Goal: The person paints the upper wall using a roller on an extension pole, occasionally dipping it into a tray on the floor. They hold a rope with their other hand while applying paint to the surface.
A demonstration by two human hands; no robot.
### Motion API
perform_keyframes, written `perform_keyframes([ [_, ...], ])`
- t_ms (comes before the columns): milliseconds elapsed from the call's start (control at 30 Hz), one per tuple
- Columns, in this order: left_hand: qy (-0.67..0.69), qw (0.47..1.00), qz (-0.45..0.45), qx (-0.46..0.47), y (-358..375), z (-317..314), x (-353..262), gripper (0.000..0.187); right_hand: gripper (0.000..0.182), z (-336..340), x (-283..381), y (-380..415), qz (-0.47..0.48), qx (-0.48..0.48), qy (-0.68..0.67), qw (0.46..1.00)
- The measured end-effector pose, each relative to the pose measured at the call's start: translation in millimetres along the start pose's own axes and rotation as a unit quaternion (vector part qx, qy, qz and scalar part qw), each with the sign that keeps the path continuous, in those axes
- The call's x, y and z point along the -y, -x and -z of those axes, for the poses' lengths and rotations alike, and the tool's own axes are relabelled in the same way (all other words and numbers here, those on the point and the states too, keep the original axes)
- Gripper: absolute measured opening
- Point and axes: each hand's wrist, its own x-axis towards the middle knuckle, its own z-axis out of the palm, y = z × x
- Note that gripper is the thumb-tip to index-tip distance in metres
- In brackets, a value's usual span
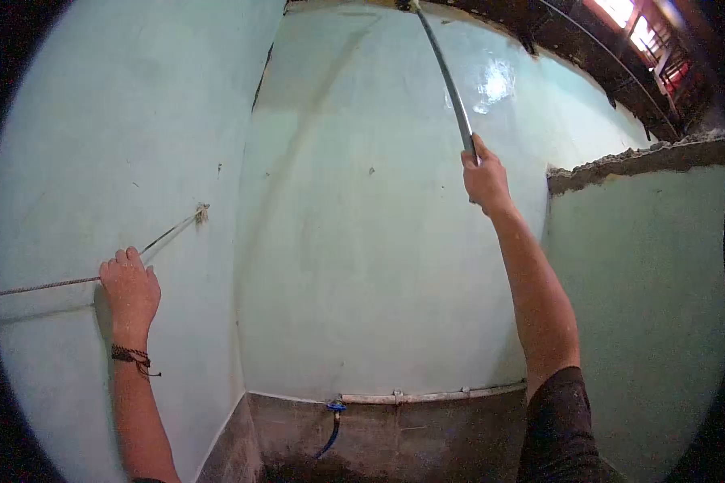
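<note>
My right hand (486,179) is raised and wrapped round the lower part of a long metal pole (446,74). The pole leans up to the top edge of the pale green wall (379,266). Its upper end meets the frame's edge, so I cannot make out what is fitted there. At the left wall, my left hand (130,283) is closed on a thin rope (48,286). The rope bends at my fingers and runs up to a knot (202,213) fastened on that wall. A dark braided bracelet (130,355) is on my left wrist.
A white pipe (435,397) runs along the lower back wall, with a blue-handled tap (335,408) and dark hose (328,441). To the right stands a lower wall with a rough broken top (636,163). Dark roof timbers (572,44) cross overhead.
</note>
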Motion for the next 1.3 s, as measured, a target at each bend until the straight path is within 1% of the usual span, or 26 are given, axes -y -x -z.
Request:
perform_keyframes([
  [33,0.02,1.0,0.008,-0.002,1,-2,0,0.029,0.045,-8,3,-7,0.008,0.002,0.009,1.0],
  [167,0.03,0.999,0.001,-0.013,5,-6,3,0.03,0.045,-41,14,-46,0.025,-0.011,0.03,0.999],
  [233,0.025,0.999,-0.01,-0.046,6,-7,3,0.03,0.044,-52,24,-63,0.049,-0.021,0.101,0.993],
  [267,0.024,0.999,-0.009,-0.046,6,-5,2,0.03,0.044,-58,28,-69,0.049,-0.021,0.101,0.993],
  [333,0.036,0.999,0.011,-0.017,5,-1,1,0.029,0.043,-63,48,-74,0.006,0.01,0.082,0.997],
  [367,0.035,0.999,0.012,-0.017,5,-3,1,0.029,0.043,-66,52,-79,0.007,0.009,0.081,0.997],
  [433,0.032,0.998,0.0,-0.057,5,-7,2,0.028,0.039,-72,59,-89,0.024,0.023,0.082,0.996],
  [533,0.031,0.998,0.007,-0.062,5,-5,0,0.027,0.035,-85,64,-106,0.034,0.011,0.112,0.993],
  [633,0.052,0.997,0.007,-0.057,5,-7,1,0.027,0.033,-93,68,-118,0.038,0.018,0.112,0.993],
  [767,0.039,0.998,0.011,-0.043,5,-6,0,0.028,0.034,-100,71,-127,0.053,0.004,0.118,0.992],
  [833,0.027,0.998,0.01,-0.054,5,-8,0,0.029,0.034,-107,73,-144,0.054,0.017,0.165,0.985],
  [867,0.026,0.998,0.01,-0.054,6,-9,0,0.029,0.034,-111,71,-150,0.054,0.017,0.164,0.985],
  [933,0.009,0.998,0.011,-0.059,6,-11,-1,0.03,0.034,-118,73,-151,0.069,-0.029,0.198,0.977],
  [967,0.008,0.998,0.01,-0.059,6,-11,-1,0.03,0.034,-119,76,-154,0.068,-0.028,0.198,0.977],
  [1033,0.013,0.999,0.012,-0.051,6,-8,-2,0.032,0.035,-114,88,-149,-0.002,0.05,0.175,0.983],
  [1067,0.015,0.999,0.01,-0.05,7,-7,-1,0.032,0.035,-116,82,-146,-0.003,0.05,0.177,0.983],
  [1133,0.024,0.999,0.002,-0.026,7,-5,2,0.033,0.037,-117,64,-139,0.071,0.052,0.206,0.975],
  [1167,0.028,0.999,0.003,-0.024,8,-4,4,0.033,0.037,-118,52,-128,0.073,0.052,0.21,0.974],
  [1233,0.069,0.997,0.016,0.015,7,1,4,0.034,0.037,-116,27,-98,0.071,0.027,0.166,0.983],
  [1267,0.072,0.997,0.018,0.014,7,2,3,0.034,0.037,-118,14,-101,0.074,0.025,0.168,0.983],
  [1300,0.079,0.996,0.023,0.023,6,4,3,0.034,0.037,-120,10,-99,0.123,-0.017,0.208,0.97],
])
